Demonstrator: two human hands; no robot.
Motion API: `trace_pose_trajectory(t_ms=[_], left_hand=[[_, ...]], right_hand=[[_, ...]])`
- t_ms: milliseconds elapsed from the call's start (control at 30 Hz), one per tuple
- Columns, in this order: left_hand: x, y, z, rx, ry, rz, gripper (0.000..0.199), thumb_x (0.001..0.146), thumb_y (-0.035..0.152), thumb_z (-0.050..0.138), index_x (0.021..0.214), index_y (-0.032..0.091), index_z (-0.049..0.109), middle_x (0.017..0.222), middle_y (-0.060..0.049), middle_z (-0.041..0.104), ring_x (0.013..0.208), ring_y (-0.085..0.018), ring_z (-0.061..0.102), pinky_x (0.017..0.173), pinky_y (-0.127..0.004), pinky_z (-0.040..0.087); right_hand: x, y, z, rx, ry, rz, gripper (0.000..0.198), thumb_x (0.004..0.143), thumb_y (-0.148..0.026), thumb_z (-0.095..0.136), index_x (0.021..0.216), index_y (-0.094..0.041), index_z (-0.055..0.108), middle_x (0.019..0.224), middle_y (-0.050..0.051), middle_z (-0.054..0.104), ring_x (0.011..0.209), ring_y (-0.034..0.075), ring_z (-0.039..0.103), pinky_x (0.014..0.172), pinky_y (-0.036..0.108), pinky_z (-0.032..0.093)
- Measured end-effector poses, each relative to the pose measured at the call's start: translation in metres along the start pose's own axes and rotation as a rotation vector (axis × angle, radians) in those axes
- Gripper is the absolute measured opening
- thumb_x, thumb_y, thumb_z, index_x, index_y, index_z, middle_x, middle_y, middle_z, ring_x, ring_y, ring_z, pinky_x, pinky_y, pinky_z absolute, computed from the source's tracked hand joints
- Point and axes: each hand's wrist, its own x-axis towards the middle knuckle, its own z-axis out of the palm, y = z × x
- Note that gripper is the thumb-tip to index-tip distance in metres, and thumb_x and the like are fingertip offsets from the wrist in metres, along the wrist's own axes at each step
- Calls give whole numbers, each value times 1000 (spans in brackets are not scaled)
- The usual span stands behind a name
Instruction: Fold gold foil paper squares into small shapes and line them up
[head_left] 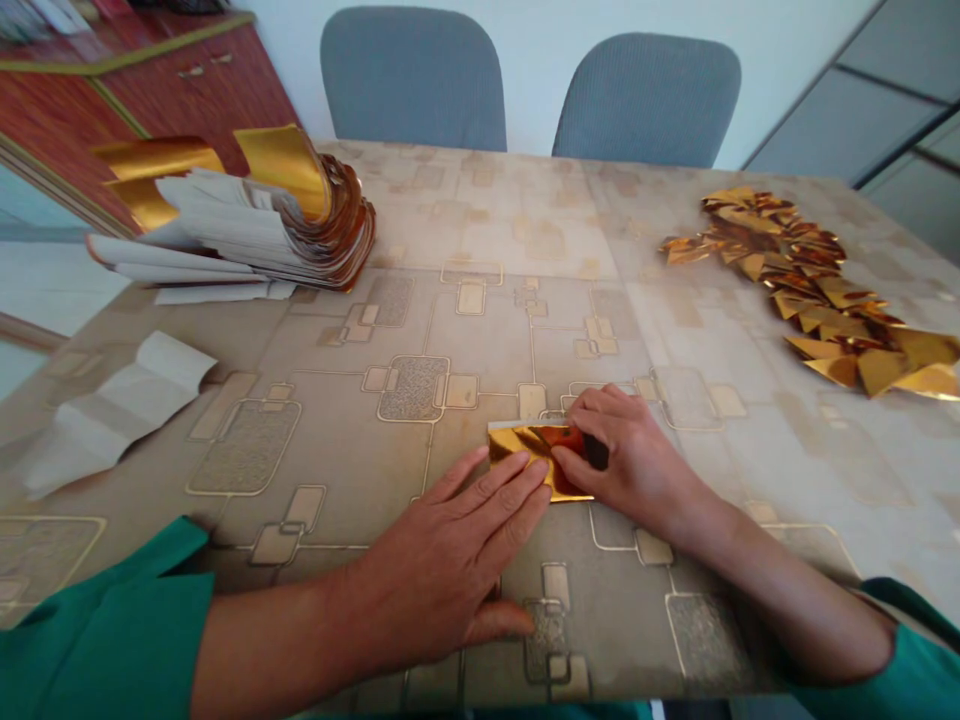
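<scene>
A small rectangle of gold foil paper (517, 442) lies on the table in front of me, with a thin white edge along its far side. My left hand (457, 545) rests flat with its fingertips pressing on the paper's left and near part, thumb held apart. At the paper's right end, my right hand (626, 450) has its thumb and fingers closed on the gold foil. An orange-red patch shows between those fingers; whether it is a reflection in the foil or another thing, I cannot tell.
A thick bent stack of gold and white paper sheets (247, 230) stands at the back left. A creased pale sheet (124, 410) lies at the left. Folded gold pieces (817, 280) form a pile on the right. Two grey chairs (412, 80) stand beyond the patterned tablecloth (345, 420).
</scene>
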Motion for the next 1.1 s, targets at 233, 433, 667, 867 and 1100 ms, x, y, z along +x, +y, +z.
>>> trace_pose_trajectory(t_ms=[233,433,667,867,1100], left_hand=[[1,0,-2,11,-25,-6,79,97,65,39,151,8,34,158,-16,32,147,-30,30,121,-48,20],[1,1,-1,-6,-57,-34,80,97,65,40,153,9,28,162,-13,25,151,-28,22,123,-45,14],[0,3,-4,-9,-66,-44,84,94,65,48,153,8,28,161,-14,25,151,-29,20,124,-45,6],[1,2,-3,5,-49,-40,86,91,64,54,152,8,30,160,-16,28,150,-30,24,124,-45,7],[0,2,-1,12,-44,-26,80,94,65,47,152,12,32,161,-16,26,150,-33,22,121,-50,14]], right_hand=[[-1,-1,4,-123,63,73,26,96,-34,55,74,-20,59,80,4,60,81,20,49,77,35,30],[2,0,8,-258,97,54,21,92,-29,60,73,-20,55,77,2,59,79,21,49,76,35,28],[4,-1,7,-289,73,53,24,94,-27,56,71,-19,55,77,3,60,78,20,50,76,34,28],[6,-2,8,-323,91,43,21,90,-23,57,70,-19,55,74,2,61,76,19,50,75,33,28],[8,-2,9,-341,92,41,20,89,-22,58,69,-19,56,74,2,62,76,19,51,76,34,29]])
